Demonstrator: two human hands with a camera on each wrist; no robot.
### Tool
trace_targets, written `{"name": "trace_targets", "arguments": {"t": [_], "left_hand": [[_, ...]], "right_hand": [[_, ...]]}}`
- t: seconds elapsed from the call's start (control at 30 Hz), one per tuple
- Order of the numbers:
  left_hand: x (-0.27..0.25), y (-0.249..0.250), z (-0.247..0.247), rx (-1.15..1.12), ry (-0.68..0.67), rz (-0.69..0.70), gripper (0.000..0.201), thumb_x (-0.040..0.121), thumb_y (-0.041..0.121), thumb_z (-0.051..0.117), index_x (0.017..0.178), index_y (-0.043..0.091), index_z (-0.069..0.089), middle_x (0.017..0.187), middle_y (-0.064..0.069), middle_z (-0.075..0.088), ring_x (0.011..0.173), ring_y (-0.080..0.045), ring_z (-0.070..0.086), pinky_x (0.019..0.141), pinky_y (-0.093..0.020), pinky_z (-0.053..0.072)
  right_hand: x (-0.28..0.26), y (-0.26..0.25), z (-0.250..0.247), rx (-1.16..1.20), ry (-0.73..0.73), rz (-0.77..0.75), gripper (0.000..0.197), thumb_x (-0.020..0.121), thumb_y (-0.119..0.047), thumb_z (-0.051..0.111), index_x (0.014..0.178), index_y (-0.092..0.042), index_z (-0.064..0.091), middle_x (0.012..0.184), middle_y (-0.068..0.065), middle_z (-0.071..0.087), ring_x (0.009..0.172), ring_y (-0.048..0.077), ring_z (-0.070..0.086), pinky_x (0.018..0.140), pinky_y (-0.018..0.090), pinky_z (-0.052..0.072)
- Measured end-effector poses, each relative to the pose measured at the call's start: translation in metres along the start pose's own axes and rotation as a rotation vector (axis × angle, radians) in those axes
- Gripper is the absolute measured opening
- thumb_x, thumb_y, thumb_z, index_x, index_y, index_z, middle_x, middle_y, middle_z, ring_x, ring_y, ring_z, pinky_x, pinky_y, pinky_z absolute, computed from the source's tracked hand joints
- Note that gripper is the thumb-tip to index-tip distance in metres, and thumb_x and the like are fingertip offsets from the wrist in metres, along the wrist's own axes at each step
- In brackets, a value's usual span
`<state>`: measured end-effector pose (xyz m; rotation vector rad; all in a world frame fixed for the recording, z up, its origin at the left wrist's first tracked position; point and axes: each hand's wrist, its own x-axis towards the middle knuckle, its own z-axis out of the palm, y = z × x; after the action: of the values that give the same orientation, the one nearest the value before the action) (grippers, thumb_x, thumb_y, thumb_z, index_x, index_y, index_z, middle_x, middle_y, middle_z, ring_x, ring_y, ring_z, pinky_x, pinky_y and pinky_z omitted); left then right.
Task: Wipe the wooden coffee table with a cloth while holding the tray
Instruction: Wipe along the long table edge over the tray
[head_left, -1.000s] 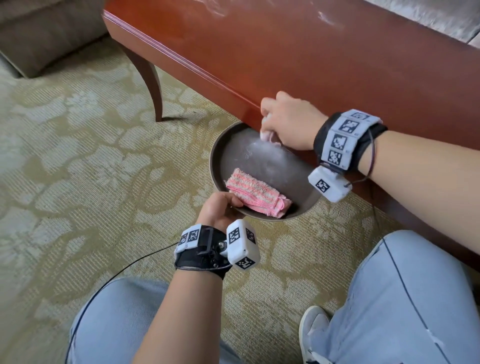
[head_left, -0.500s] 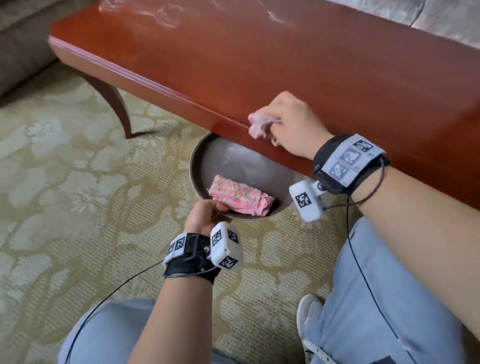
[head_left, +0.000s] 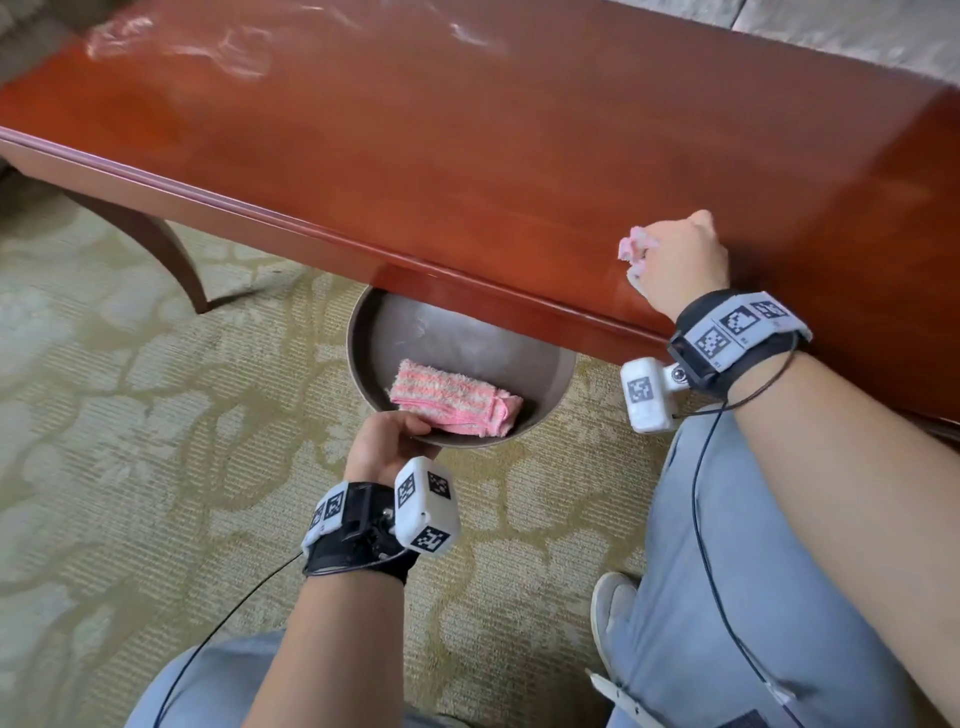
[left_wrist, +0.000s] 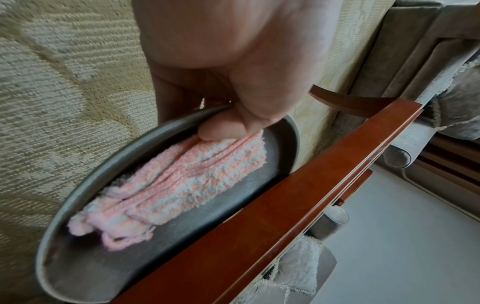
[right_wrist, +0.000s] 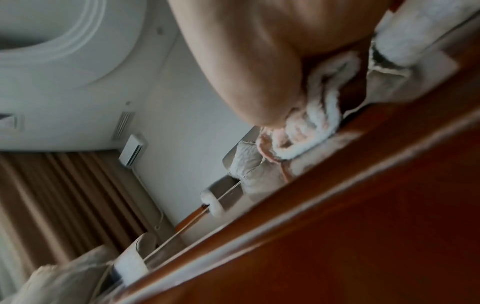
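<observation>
A reddish wooden coffee table (head_left: 467, 156) fills the upper head view. My right hand (head_left: 675, 260) rests on its top near the front edge, fingers curled round a bunched pink-and-white cloth (head_left: 635, 248), which also shows under the palm in the right wrist view (right_wrist: 309, 127). My left hand (head_left: 387, 441) grips the near rim of a round grey tray (head_left: 363, 353), held partly under the table edge. In the tray lies a folded pink striped cloth (head_left: 457, 397); in the left wrist view my thumb presses on that cloth (left_wrist: 182, 181) inside the tray (left_wrist: 78, 189).
Patterned beige carpet (head_left: 130, 415) lies below. A curved table leg (head_left: 156, 249) stands at the left. My knees in light blue trousers (head_left: 753, 571) and a shoe (head_left: 613, 608) are close under the table's front edge. Grey upholstery (head_left: 857, 31) sits beyond the table.
My right hand has slid to the right along the tabletop near its front edge with the cloth. The left hand keeps hold of the tray under the edge.
</observation>
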<state>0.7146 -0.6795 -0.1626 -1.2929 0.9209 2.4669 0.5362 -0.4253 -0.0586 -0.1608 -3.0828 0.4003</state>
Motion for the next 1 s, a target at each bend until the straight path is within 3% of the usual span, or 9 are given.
{"name": "trace_targets", "arguments": {"t": [0.23, 0.33, 0.47, 0.53, 0.63, 0.7, 0.8, 0.9, 1.0], "left_hand": [[0.004, 0.008, 0.000, 0.030, 0.022, -0.006, 0.025, 0.055, -0.009, 0.036, 0.061, 0.015, 0.036, 0.059, -0.006, 0.046, 0.060, -0.024, 0.049, 0.080, -0.031, 0.051], [0.005, 0.011, -0.003, 0.046, 0.040, -0.019, 0.025, 0.055, -0.009, 0.037, 0.059, 0.015, 0.036, 0.059, -0.005, 0.046, 0.060, -0.025, 0.050, 0.084, -0.032, 0.050], [0.004, 0.016, -0.010, 0.050, 0.064, -0.011, 0.023, 0.056, -0.010, 0.037, 0.055, 0.013, 0.039, 0.062, -0.008, 0.048, 0.063, -0.027, 0.052, 0.103, -0.037, 0.045], [0.004, 0.018, -0.013, 0.060, 0.068, -0.007, 0.022, 0.055, -0.010, 0.038, 0.052, 0.012, 0.040, 0.064, -0.009, 0.049, 0.064, -0.028, 0.054, 0.106, -0.037, 0.043], [0.006, 0.024, -0.015, 0.034, 0.069, 0.005, 0.021, 0.055, -0.009, 0.038, 0.059, 0.012, 0.040, 0.068, -0.010, 0.051, 0.068, -0.029, 0.055, 0.100, -0.037, 0.048], [0.010, 0.026, -0.019, 0.007, 0.073, 0.022, 0.025, 0.050, -0.008, 0.044, 0.066, 0.011, 0.043, 0.076, -0.012, 0.054, 0.077, -0.032, 0.057, 0.105, -0.039, 0.048], [0.019, 0.029, -0.026, -0.027, 0.103, 0.053, 0.054, 0.032, -0.009, 0.052, 0.083, 0.010, 0.047, 0.107, -0.014, 0.051, 0.102, -0.035, 0.055, 0.109, -0.046, 0.045], [0.021, 0.030, -0.024, -0.028, 0.108, 0.060, 0.058, 0.028, -0.009, 0.053, 0.081, 0.011, 0.047, 0.109, -0.013, 0.049, 0.104, -0.035, 0.054, 0.109, -0.047, 0.045], [0.023, 0.030, -0.024, -0.031, 0.098, 0.056, 0.054, 0.028, -0.007, 0.053, 0.079, 0.010, 0.047, 0.104, -0.017, 0.052, 0.103, -0.036, 0.056, 0.109, -0.045, 0.045]], "right_hand": [[0.005, -0.045, 0.012, -0.091, -0.070, -0.169, 0.019, 0.090, -0.015, 0.061, 0.108, -0.019, 0.063, 0.108, 0.008, 0.051, 0.104, 0.034, 0.056, 0.080, 0.035, 0.043], [-0.001, -0.082, 0.016, 0.020, -0.091, -0.244, 0.019, 0.087, -0.008, 0.063, 0.101, -0.021, 0.063, 0.099, 0.005, 0.047, 0.086, 0.028, 0.053, 0.075, 0.031, 0.041], [-0.023, -0.132, 0.035, 0.133, -0.155, -0.582, 0.022, 0.081, -0.006, 0.058, 0.077, -0.027, 0.064, 0.100, 0.000, 0.042, 0.079, 0.023, 0.052, 0.069, 0.031, 0.044], [-0.038, -0.150, 0.047, 0.051, -0.270, -0.769, 0.014, 0.079, -0.021, 0.056, 0.085, -0.023, 0.069, 0.100, -0.004, 0.048, 0.085, 0.020, 0.053, 0.074, 0.034, 0.047], [-0.056, -0.167, 0.061, 0.031, -0.308, -1.086, 0.048, 0.081, -0.041, 0.031, 0.094, -0.018, 0.071, 0.097, 0.005, 0.054, 0.087, 0.020, 0.050, 0.074, 0.035, 0.045], [-0.050, -0.172, 0.058, 0.262, -0.300, -1.027, 0.036, 0.088, -0.033, 0.035, 0.083, -0.023, 0.070, 0.086, 0.003, 0.057, 0.075, 0.015, 0.051, 0.062, 0.029, 0.039], [-0.002, -0.174, 0.032, 0.619, -0.232, -0.601, 0.007, 0.083, -0.011, 0.064, 0.087, -0.005, 0.062, 0.077, 0.007, 0.070, 0.058, 0.015, 0.060, 0.047, 0.027, 0.039], [0.060, -0.158, 0.017, 0.316, -0.187, -0.456, 0.028, 0.086, -0.011, 0.057, 0.112, -0.009, 0.068, 0.116, 0.015, 0.064, 0.099, 0.024, 0.061, 0.069, 0.020, 0.043], [0.083, -0.149, 0.027, -0.126, -0.235, -0.392, 0.038, 0.082, -0.033, 0.049, 0.111, -0.014, 0.064, 0.119, 0.013, 0.055, 0.118, 0.036, 0.050, 0.081, 0.031, 0.038]]}}
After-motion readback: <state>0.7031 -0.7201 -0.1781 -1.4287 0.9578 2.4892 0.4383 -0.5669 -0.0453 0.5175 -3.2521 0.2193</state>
